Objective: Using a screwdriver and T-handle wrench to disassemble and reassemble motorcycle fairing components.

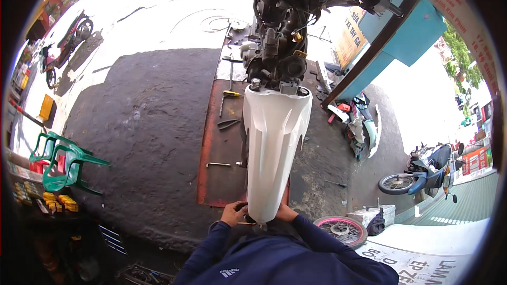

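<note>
A long white motorcycle mudguard point(271, 153) points toward me, its narrow tip just in front of my chest. Low on its left side, my left hand point(232, 214) has its fingers bent in against the edge; what they hold, if anything, is hidden. At the right of the tip is my right hand point(287, 213), its fingers out of sight behind the mudguard. Beyond the mudguard stands the stripped black front point(277, 47) of the motorcycle, with a handlebar grip point(377, 2) at its right. A thin orange wire point(246, 224) shows by my left hand.
A reddish metal platform point(211, 179) lies under the motorcycle, bearing a wrench point(218, 164) and a yellow-handled tool point(231, 94). Green plastic chairs point(66, 166) stand left. On the right are a pink-rimmed wheel point(342, 229), removed body panels point(362, 121) and a parked motorcycle point(430, 169).
</note>
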`<state>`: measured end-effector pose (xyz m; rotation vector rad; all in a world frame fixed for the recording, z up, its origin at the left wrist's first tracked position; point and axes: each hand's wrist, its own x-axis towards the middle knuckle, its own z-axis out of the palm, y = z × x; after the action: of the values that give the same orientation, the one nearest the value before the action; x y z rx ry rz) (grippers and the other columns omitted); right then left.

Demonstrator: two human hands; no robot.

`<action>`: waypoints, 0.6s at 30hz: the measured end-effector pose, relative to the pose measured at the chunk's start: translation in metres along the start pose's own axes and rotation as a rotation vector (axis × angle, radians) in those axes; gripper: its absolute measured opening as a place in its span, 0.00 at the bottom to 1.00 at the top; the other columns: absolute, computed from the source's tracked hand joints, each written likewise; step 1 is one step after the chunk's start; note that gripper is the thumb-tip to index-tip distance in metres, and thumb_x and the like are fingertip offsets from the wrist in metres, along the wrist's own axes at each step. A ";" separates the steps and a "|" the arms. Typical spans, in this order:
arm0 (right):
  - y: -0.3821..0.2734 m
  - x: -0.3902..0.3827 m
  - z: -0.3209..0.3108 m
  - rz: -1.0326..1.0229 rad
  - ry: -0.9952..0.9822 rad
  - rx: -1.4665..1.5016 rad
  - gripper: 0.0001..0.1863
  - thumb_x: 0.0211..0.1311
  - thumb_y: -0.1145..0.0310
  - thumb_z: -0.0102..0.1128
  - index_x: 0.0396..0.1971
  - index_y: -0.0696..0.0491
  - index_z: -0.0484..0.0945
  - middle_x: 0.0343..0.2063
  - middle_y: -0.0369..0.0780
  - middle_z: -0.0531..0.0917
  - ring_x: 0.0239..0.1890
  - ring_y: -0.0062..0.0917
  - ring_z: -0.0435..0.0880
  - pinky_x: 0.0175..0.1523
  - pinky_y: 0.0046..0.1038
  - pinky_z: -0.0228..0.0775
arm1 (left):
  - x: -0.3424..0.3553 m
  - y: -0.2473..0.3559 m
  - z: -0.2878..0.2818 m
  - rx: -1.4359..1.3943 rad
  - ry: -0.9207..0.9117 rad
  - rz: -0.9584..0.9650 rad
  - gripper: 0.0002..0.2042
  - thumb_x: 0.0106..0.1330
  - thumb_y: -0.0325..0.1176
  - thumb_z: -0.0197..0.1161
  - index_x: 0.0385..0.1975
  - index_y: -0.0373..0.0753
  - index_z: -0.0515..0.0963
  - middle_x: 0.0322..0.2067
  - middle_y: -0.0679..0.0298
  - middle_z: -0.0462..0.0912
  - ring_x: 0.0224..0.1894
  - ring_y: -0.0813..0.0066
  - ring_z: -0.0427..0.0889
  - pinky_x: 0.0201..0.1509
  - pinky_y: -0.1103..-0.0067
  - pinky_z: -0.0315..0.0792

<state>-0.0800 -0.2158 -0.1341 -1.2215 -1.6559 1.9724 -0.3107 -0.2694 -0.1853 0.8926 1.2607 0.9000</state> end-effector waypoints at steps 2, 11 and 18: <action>0.003 -0.012 -0.005 -0.054 0.044 0.040 0.34 0.49 0.66 0.69 0.56 0.55 0.66 0.50 0.42 0.76 0.52 0.28 0.75 0.55 0.30 0.68 | 0.008 0.002 0.015 -0.041 -0.065 -0.014 0.18 0.58 0.40 0.64 0.41 0.30 0.77 0.32 0.58 0.83 0.35 0.73 0.81 0.43 0.77 0.74; 0.037 -0.058 -0.031 0.214 0.290 -0.211 0.17 0.52 0.58 0.67 0.35 0.56 0.82 0.37 0.36 0.83 0.40 0.20 0.79 0.47 0.24 0.69 | 0.046 0.026 0.083 0.424 -0.402 0.069 0.23 0.56 0.49 0.64 0.39 0.32 0.76 0.33 0.49 0.82 0.39 0.55 0.82 0.43 0.69 0.74; 0.068 -0.077 -0.065 0.345 0.514 -0.282 0.34 0.44 0.54 0.70 0.49 0.60 0.72 0.46 0.46 0.78 0.47 0.33 0.77 0.53 0.31 0.66 | 0.074 0.029 0.130 0.514 -0.488 0.143 0.26 0.58 0.51 0.60 0.43 0.31 0.74 0.36 0.46 0.80 0.41 0.49 0.79 0.45 0.65 0.72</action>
<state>0.0337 -0.2458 -0.1629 -2.0300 -1.5554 1.4230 -0.1766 -0.1974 -0.1746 1.5207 1.0147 0.4180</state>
